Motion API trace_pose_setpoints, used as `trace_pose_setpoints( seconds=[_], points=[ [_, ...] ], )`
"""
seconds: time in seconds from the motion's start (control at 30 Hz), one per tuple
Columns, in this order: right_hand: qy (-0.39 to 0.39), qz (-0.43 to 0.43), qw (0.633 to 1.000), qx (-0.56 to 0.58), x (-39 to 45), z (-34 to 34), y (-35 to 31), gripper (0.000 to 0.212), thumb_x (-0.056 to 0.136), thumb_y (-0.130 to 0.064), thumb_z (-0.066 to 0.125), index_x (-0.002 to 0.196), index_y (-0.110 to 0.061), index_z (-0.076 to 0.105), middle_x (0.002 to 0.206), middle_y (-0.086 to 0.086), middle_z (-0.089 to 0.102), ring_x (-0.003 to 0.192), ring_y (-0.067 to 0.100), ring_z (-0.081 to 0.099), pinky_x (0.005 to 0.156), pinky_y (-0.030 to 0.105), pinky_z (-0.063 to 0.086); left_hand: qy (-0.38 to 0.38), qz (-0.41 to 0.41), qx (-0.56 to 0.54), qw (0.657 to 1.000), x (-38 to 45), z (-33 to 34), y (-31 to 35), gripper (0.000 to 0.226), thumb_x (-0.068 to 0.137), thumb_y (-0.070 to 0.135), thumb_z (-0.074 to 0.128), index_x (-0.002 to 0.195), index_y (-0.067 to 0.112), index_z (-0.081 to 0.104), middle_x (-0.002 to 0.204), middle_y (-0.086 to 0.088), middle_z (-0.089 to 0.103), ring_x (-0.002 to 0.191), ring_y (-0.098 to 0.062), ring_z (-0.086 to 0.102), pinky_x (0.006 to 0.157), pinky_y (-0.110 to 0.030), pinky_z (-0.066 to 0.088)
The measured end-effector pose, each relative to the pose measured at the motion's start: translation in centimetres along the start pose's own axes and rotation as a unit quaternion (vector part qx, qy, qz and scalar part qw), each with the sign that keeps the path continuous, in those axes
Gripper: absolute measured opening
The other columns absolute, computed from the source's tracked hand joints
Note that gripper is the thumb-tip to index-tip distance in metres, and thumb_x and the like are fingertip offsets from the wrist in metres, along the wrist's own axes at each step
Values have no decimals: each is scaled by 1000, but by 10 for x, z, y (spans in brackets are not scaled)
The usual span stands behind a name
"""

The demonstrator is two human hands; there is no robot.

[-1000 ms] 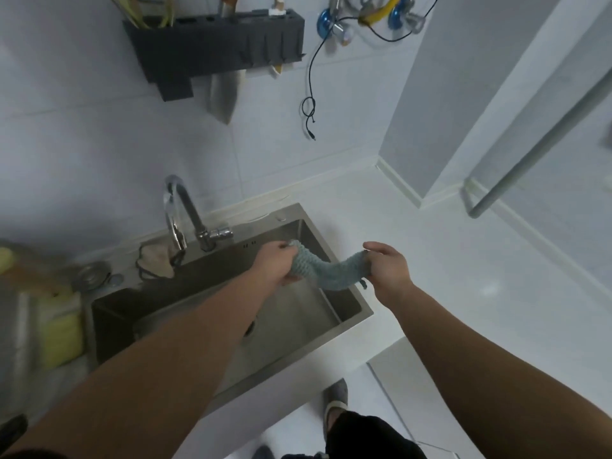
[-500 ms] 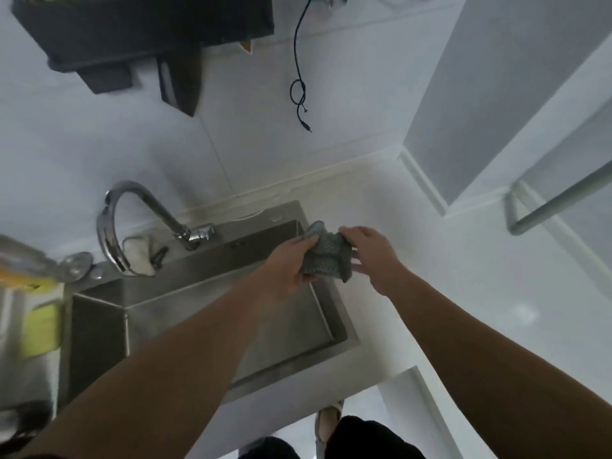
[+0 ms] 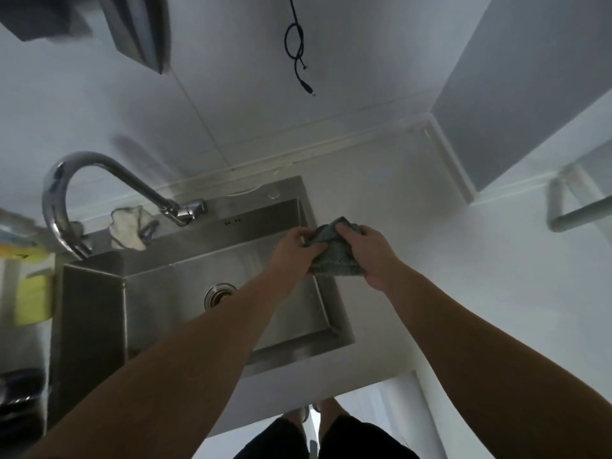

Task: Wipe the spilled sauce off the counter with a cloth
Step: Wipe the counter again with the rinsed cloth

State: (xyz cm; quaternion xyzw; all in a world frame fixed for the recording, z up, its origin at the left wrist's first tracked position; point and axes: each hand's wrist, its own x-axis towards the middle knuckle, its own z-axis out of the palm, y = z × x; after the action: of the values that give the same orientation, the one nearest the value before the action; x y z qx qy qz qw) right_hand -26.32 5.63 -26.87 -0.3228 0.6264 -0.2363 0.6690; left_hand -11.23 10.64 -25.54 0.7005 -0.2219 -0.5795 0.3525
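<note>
Both hands are up over the right edge of the sink, and they hold one cloth between them. The cloth is grey-green and bunched up into a lump. The left hand grabs its left side, with the fingers curled round the fabric. The right hand grabs the right side, with the thumb and fingers wrapped over the top of the lump. The two hands are very close, almost touching, with only the cloth between them.

The cloth is in the air, right above the spot where the sink rim meets the white counter. It does not touch the counter. The part of the counter that shows looks white all over.

The sink is shiny metal and has a round drain in the bottom. A curved silver tap bends over the back left of the sink. A pale rag lies on the back ledge just beside the tap's base (it looks crumpled). Something yellow stands at the far left, but it is too blurry to tell what it is. A black cord hangs down the white wall behind the sink.
</note>
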Motion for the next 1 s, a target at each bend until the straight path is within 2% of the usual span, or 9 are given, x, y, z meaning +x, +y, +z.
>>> trace_pose_setpoints(
  seconds=[0.1,0.17,0.27,0.37,0.47,0.63,0.77,0.87,1.0],
  points=[
    [4,29,1000,-11,10,-2,1,41,101,-48,69,119,-11,69,115,14,74,100,33,74,85,48,66,41,-78,-73,993,19,2,-5,17,100,29,62,111,17,69,112,-12,74,95,-28,73,79,-45,64],
    [-10,63,998,4,16,-6,2,32,103,-38,69,120,-11,68,118,14,71,102,33,73,80,47,66,48,-128,-129,982,27,1,-6,22,101,35,62,111,16,68,105,-10,75,92,-28,73,80,-47,63],
    [-9,86,996,-2,27,-12,5,26,101,-29,73,118,-10,69,119,17,71,102,34,73,79,48,66,19,-137,-163,977,36,3,-12,15,101,18,62,110,9,68,103,-14,74,83,-25,71,70,-37,62],
    [10,59,998,-37,41,-12,5,26,99,-30,76,110,-8,67,113,18,72,99,35,73,87,54,65,1,-107,-84,991,53,0,-21,31,93,-1,62,121,12,61,115,-19,68,90,-26,66,76,-36,59],
    [18,-1,988,-150,57,-5,-1,15,95,-19,78,105,-13,67,101,11,69,87,27,69,73,36,60,-17,-70,29,997,71,-2,-14,52,82,3,71,132,9,60,122,-20,66,98,-28,64,79,-33,58],
    [55,-170,949,-258,92,5,-46,25,96,-14,71,119,-23,77,100,-3,72,81,7,64,55,5,43,-3,86,54,995,113,-5,33,20,86,-8,64,99,5,73,84,-11,69,76,-19,66,62,-20,55],
    [78,-295,884,-354,119,8,-69,18,96,-17,66,110,-24,75,103,-7,70,90,12,62,73,21,44,36,170,165,971,146,-13,62,28,84,-3,63,84,24,70,82,-1,69,74,-13,63,67,-22,51],
    [18,-292,791,-537,138,-1,-41,22,97,-16,64,114,-14,77,114,9,72,103,29,65,88,31,46,-10,153,310,938,159,-27,45,35,95,1,52,113,23,72,94,-5,63,71,-16,58,59,-17,48],
    [53,-340,771,-536,149,8,-20,40,94,-30,54,120,-6,74,125,18,67,114,41,62,103,45,48,47,101,304,946,165,-46,19,32,98,13,52,125,21,65,105,-8,71,81,-24,67,76,-39,60]
  ],
)
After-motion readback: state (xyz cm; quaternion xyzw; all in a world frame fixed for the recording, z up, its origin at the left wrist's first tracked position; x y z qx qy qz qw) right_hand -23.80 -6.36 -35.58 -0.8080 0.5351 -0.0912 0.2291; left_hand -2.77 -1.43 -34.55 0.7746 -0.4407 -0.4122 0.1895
